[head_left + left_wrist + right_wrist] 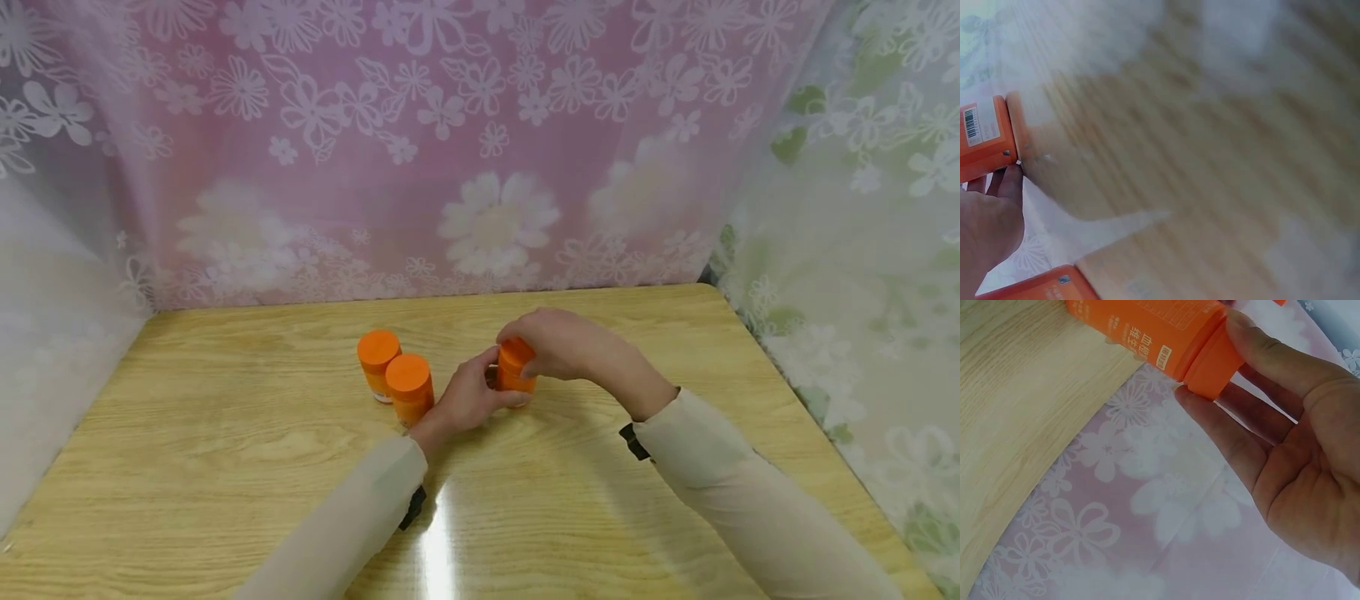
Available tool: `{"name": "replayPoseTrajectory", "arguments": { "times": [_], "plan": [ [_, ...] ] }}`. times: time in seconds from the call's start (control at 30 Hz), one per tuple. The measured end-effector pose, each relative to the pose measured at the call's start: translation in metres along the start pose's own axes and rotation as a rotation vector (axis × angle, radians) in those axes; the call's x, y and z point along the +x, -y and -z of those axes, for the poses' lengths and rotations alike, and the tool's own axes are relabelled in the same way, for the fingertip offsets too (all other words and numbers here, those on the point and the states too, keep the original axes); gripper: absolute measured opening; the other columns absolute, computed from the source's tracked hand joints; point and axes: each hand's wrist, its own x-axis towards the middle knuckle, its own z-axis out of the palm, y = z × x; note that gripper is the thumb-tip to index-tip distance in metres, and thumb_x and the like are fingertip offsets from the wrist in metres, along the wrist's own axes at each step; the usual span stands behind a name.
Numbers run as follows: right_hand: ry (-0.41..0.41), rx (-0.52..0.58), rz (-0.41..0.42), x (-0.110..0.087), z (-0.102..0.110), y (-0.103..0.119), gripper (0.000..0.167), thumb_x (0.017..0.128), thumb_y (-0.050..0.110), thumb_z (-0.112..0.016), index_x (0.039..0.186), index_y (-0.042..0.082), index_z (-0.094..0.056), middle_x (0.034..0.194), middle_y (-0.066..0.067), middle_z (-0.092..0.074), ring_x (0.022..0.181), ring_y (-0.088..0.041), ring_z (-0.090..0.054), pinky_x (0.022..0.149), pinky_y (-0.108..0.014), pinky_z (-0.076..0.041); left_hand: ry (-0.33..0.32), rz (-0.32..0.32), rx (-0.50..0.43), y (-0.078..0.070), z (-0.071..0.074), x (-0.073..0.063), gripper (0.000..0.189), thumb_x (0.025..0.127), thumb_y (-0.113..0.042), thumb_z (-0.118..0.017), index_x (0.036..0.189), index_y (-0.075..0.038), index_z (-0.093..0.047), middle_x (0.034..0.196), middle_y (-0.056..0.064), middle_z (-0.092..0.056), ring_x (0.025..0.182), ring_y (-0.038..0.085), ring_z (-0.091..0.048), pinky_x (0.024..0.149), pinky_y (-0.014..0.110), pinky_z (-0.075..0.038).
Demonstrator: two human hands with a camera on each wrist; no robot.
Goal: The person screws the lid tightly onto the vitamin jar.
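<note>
An orange pill bottle (513,383) with white lettering stands upright on the wooden table, between both hands. My left hand (471,393) grips its body low down, thumb in front and fingers behind. From above, my right hand (562,343) pinches the orange cap (1213,369) between thumb and fingers; the cap sits on the bottle in the right wrist view. In the left wrist view the fingers of the left hand (991,219) touch the bottle's lower end, beside a label with a barcode (971,123).
Two more orange bottles stand upright left of the hands, one nearer (411,392) and one farther (378,358), the nearer close by the left wrist. A flowered pink curtain (450,167) hangs along the table's back edge, with pale curtains at both sides.
</note>
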Motion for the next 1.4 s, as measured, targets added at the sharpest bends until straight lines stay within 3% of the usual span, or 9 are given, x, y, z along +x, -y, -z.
{"name": "replayPoseTrajectory", "arguments": {
  "times": [0.2,0.33,0.5,0.63,0.87,0.97,1.13,1.27,1.4],
  "plan": [
    [-0.013,0.046,0.031,0.001,-0.004,-0.008,0.044,0.083,0.012,-0.076,0.124,0.01,-0.062,0.12,-0.004,-0.06,0.108,-0.023,-0.054,0.092,-0.039,-0.046,0.015,0.034,0.02,-0.004,0.004,0.001,0.06,0.083,-0.024,-0.077,0.133,-0.014,-0.047,0.119,-0.002,-0.057,0.102,0.014,-0.058,0.087,0.029,-0.049],
    [-0.026,0.099,0.064,0.002,-0.008,-0.014,0.045,0.085,0.012,-0.074,0.127,0.01,-0.06,0.122,-0.005,-0.058,0.11,-0.023,-0.053,0.093,-0.039,-0.045,0.002,0.051,0.045,-0.008,0.005,0.001,0.075,0.083,-0.021,-0.077,0.143,-0.013,-0.033,0.124,0.003,-0.053,0.106,0.017,-0.056,0.091,0.032,-0.047],
    [-0.041,0.124,0.099,0.0,-0.009,-0.018,0.048,0.086,0.012,-0.073,0.131,0.008,-0.057,0.125,-0.006,-0.056,0.111,-0.023,-0.054,0.093,-0.04,-0.046,-0.042,0.1,0.104,-0.023,0.002,-0.007,0.101,0.081,-0.018,-0.078,0.153,-0.01,-0.006,0.14,0.012,-0.044,0.123,0.025,-0.048,0.1,0.04,-0.041],
    [-0.055,0.128,0.083,-0.005,-0.012,-0.021,0.055,0.086,0.016,-0.073,0.135,0.005,-0.051,0.131,-0.008,-0.053,0.115,-0.024,-0.052,0.095,-0.041,-0.045,-0.086,0.139,0.155,-0.04,0.0,-0.019,0.103,0.081,-0.02,-0.077,0.153,-0.008,-0.005,0.147,0.015,-0.036,0.13,0.03,-0.041,0.102,0.046,-0.038],
    [-0.062,0.168,0.018,-0.011,-0.013,-0.028,0.074,0.084,0.028,-0.075,0.146,0.009,-0.038,0.144,-0.01,-0.042,0.124,-0.027,-0.047,0.099,-0.047,-0.041,-0.121,0.063,0.37,-0.07,0.006,-0.045,0.091,0.08,-0.022,-0.075,0.151,-0.007,-0.02,0.147,0.013,-0.035,0.126,0.03,-0.044,0.098,0.048,-0.041],
    [-0.075,0.187,-0.021,-0.015,-0.012,-0.035,0.08,0.085,0.033,-0.074,0.15,0.013,-0.031,0.15,-0.009,-0.033,0.132,-0.029,-0.039,0.102,-0.05,-0.037,-0.118,0.0,0.413,-0.083,0.014,-0.053,0.084,0.081,-0.02,-0.074,0.15,-0.009,-0.026,0.144,0.011,-0.039,0.121,0.029,-0.049,0.095,0.045,-0.045],
    [-0.119,0.184,-0.024,-0.02,-0.01,-0.049,0.083,0.086,0.035,-0.072,0.151,0.011,-0.027,0.152,-0.011,-0.029,0.137,-0.032,-0.029,0.106,-0.053,-0.029,-0.178,-0.071,0.53,-0.102,0.033,-0.059,0.075,0.083,-0.021,-0.072,0.147,-0.013,-0.034,0.139,0.009,-0.045,0.113,0.029,-0.054,0.086,0.042,-0.049],
    [-0.129,0.161,-0.037,-0.025,-0.008,-0.059,0.077,0.089,0.036,-0.068,0.151,0.011,-0.028,0.154,-0.012,-0.023,0.139,-0.034,-0.024,0.106,-0.055,-0.027,-0.248,-0.113,0.632,-0.107,0.054,-0.062,0.069,0.084,-0.025,-0.072,0.144,-0.018,-0.04,0.135,0.006,-0.048,0.1,0.027,-0.059,0.07,0.037,-0.052],
    [-0.138,0.127,-0.065,-0.031,-0.008,-0.07,0.074,0.092,0.04,-0.063,0.15,0.011,-0.029,0.156,-0.014,-0.019,0.139,-0.036,-0.021,0.106,-0.057,-0.026,-0.344,-0.201,0.734,-0.101,0.077,-0.065,0.063,0.083,-0.027,-0.072,0.139,-0.014,-0.047,0.13,0.007,-0.051,0.083,0.023,-0.061,0.058,0.035,-0.051]
  ]
}}
